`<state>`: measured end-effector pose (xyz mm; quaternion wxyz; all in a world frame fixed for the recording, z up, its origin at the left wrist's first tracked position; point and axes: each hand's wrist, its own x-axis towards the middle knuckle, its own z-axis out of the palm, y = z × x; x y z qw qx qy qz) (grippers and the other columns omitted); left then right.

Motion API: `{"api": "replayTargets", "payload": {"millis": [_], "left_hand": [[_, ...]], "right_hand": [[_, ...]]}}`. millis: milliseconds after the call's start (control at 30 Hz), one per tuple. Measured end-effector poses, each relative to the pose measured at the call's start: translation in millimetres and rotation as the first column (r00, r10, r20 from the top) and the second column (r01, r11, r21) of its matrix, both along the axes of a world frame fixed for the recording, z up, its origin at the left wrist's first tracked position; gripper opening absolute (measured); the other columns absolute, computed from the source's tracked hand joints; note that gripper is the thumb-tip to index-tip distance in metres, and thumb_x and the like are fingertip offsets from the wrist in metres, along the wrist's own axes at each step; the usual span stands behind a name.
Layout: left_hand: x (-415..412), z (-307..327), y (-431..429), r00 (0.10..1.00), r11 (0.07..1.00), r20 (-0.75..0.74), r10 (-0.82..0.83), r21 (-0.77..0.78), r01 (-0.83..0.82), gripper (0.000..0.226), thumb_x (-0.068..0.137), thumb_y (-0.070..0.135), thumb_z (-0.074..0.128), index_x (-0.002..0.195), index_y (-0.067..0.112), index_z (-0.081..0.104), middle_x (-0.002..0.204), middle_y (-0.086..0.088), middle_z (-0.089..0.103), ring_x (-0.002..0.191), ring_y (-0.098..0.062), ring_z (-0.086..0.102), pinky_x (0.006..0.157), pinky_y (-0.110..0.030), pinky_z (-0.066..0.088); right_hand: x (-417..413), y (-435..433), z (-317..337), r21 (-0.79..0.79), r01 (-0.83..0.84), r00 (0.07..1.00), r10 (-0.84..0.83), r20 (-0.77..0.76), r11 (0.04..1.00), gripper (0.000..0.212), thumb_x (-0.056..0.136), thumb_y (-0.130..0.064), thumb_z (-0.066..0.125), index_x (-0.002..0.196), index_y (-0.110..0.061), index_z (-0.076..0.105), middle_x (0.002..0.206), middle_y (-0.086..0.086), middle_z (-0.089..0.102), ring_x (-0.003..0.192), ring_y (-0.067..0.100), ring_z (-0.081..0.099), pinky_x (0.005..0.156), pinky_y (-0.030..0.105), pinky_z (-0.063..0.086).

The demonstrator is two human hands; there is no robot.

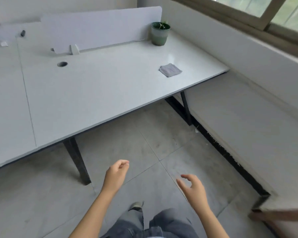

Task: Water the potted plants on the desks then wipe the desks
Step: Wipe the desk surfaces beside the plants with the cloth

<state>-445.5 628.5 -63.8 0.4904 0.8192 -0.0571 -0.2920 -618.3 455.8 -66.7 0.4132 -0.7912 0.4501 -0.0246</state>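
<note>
A small plant in a grey-green pot [159, 33] stands at the far right corner of the white desk [100, 90], beside the white divider panel. A folded grey cloth [170, 70] lies flat on the desk nearer the right edge. My left hand [116, 175] hangs over the floor in front of the desk, fingers loosely curled, holding nothing. My right hand [191, 188] is beside it, fingers relaxed and a little spread, also empty. Both hands are well short of the desk's front edge.
A second desk [5, 93] joins on the left, with a crumpled white scrap [4, 44] and a small dark object [22, 33]. A cable hole [62, 64] is in the desktop. Black desk legs [78, 162] stand ahead. A white wall and window ledge [248, 54] run along the right.
</note>
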Motion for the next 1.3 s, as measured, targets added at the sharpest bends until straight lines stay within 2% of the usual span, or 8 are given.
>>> {"api": "replayTargets", "payload": {"millis": [167,367,567,767,867,1000,1200,1300], "left_hand": [[16,-8,-42,0.993,0.995,-0.058,-0.099,0.016,0.1,0.011,0.091,0.013,0.05,0.093,0.016,0.061,0.093,-0.003,0.064,0.094,-0.018,0.057,0.072,-0.018,0.038],[36,-28,-97,0.98,0.983,-0.125,-0.152,0.086,0.164,0.013,0.091,0.013,0.049,0.092,0.014,0.062,0.09,-0.002,0.063,0.093,-0.019,0.057,0.073,-0.023,0.037],[77,-27,-219,0.975,0.973,-0.026,-0.219,0.068,0.22,0.012,0.09,0.013,0.049,0.09,0.016,0.061,0.088,-0.001,0.063,0.091,-0.018,0.057,0.07,-0.022,0.037],[98,-12,-326,0.939,0.943,0.087,-0.333,0.026,0.332,0.012,0.09,0.015,0.051,0.09,0.02,0.061,0.088,0.011,0.062,0.086,-0.004,0.056,0.068,-0.003,0.036],[115,-18,-340,0.962,0.962,0.029,-0.271,0.041,0.269,0.016,0.09,0.013,0.052,0.083,0.023,0.061,0.087,0.01,0.063,0.086,-0.008,0.057,0.07,-0.006,0.037],[152,-28,-356,0.993,0.991,0.001,-0.118,0.068,0.118,0.015,0.09,0.011,0.052,0.083,0.022,0.061,0.092,-0.003,0.065,0.094,-0.02,0.059,0.081,-0.024,0.038],[230,-16,-412,0.997,0.998,0.043,-0.057,-0.013,0.058,0.012,0.09,0.013,0.051,0.09,0.019,0.062,0.091,0.0,0.065,0.094,-0.018,0.06,0.075,-0.019,0.04],[271,1,-441,0.998,0.998,0.055,-0.023,-0.053,0.026,0.014,0.091,0.014,0.049,0.094,0.016,0.062,0.094,-0.002,0.064,0.094,-0.018,0.058,0.079,-0.022,0.038]], "right_hand": [[5,-22,-2,0.01,0.072,0.997,-0.071,-0.043,0.997,0.028,0.084,-0.026,0.063,0.108,-0.011,0.063,0.101,-0.006,0.054,0.107,0.012,0.049,0.084,0.018,0.029],[33,-87,-13,0.045,0.101,0.994,-0.098,-0.057,0.994,0.034,0.084,-0.024,0.062,0.116,-0.012,0.06,0.106,-0.004,0.052,0.105,0.011,0.047,0.083,0.019,0.03],[74,-205,-6,0.034,0.171,0.984,-0.173,0.05,0.985,0.036,0.084,-0.022,0.063,0.118,-0.013,0.057,0.11,-0.004,0.056,0.096,0.013,0.054,0.081,0.022,0.037],[117,-311,12,0.03,0.182,0.971,-0.185,0.154,0.983,0.029,0.084,-0.024,0.062,0.111,-0.013,0.061,0.105,-0.003,0.062,0.099,0.014,0.057,0.082,0.022,0.039],[137,-329,-1,0.088,0.113,0.99,-0.119,0.073,0.99,0.027,0.084,-0.023,0.062,0.108,-0.011,0.062,0.104,0.0,0.064,0.098,0.015,0.057,0.081,0.02,0.039],[172,-357,-18,0.177,0.041,0.999,-0.041,-0.004,0.983,0.026,0.084,-0.022,0.062,0.108,-0.011,0.062,0.099,0.001,0.063,0.093,0.014,0.058,0.078,0.018,0.039],[254,-418,-12,0.166,-0.025,1.0,0.024,0.007,0.986,0.025,0.084,-0.023,0.061,0.107,-0.015,0.06,0.1,-0.001,0.062,0.091,0.011,0.057,0.07,0.015,0.039],[293,-439,-3,0.136,-0.039,0.999,0.038,0.013,0.99,0.026,0.084,-0.023,0.06,0.109,-0.016,0.06,0.1,-0.003,0.062,0.093,0.01,0.056,0.075,0.017,0.039]]}}
